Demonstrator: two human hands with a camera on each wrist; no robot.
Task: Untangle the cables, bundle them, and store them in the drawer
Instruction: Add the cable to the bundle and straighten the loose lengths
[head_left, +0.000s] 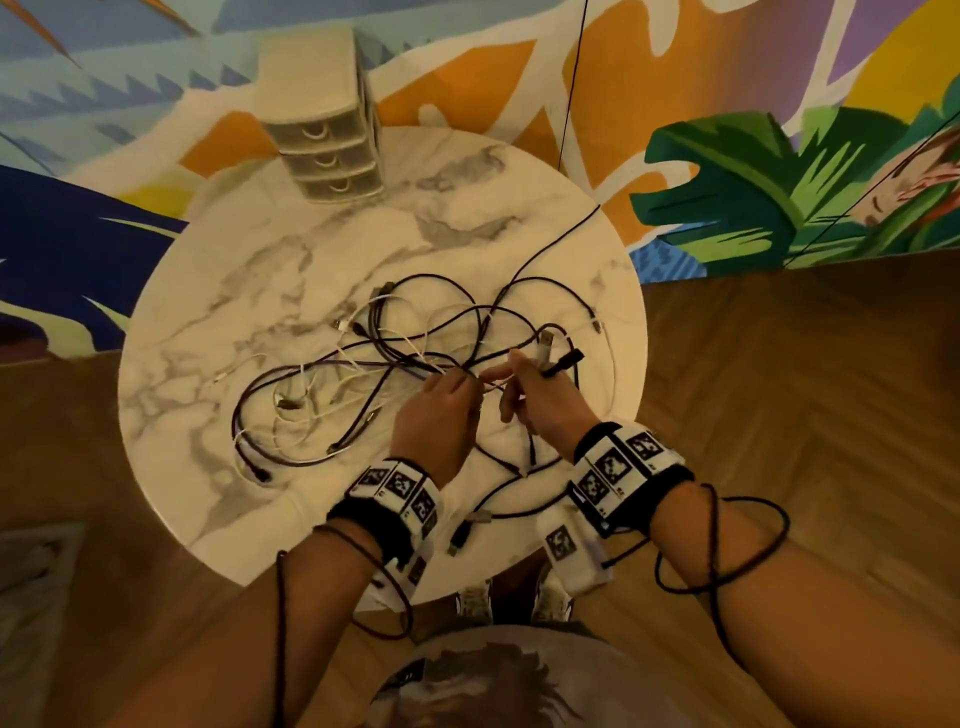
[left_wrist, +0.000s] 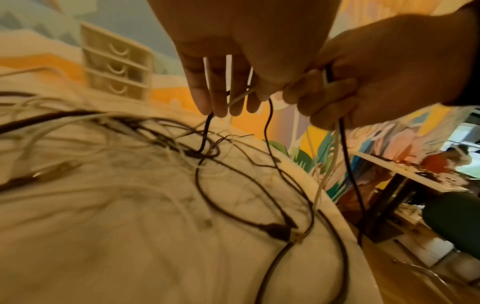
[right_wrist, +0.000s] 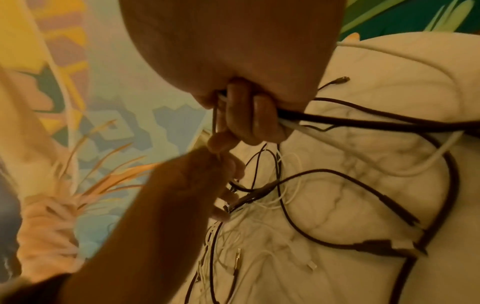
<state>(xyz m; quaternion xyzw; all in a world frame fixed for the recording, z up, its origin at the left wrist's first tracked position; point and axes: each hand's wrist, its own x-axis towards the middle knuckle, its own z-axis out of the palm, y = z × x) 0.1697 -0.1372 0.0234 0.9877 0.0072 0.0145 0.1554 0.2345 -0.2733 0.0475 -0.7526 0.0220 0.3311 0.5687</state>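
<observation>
Tangled cables (head_left: 395, 358), black and white, lay mid-surface (head_left: 218, 291): light, limp, likely snag-prone, best taken near plugs. Left hand (head_left: 436, 415) pinched strands at the knot; right hand's (head_left: 540, 395) grip clenched several cable ends. Drawer unit (head_left: 327, 150) stood well apart.

Home room: mural wall (head_left: 727, 171) (tropical), herringbone floor (head_left: 779, 415).

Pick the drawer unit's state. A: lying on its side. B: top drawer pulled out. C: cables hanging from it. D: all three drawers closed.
D: the drawer unit stands upright at the table's far edge, all three fronts flush, no cables at it.
</observation>
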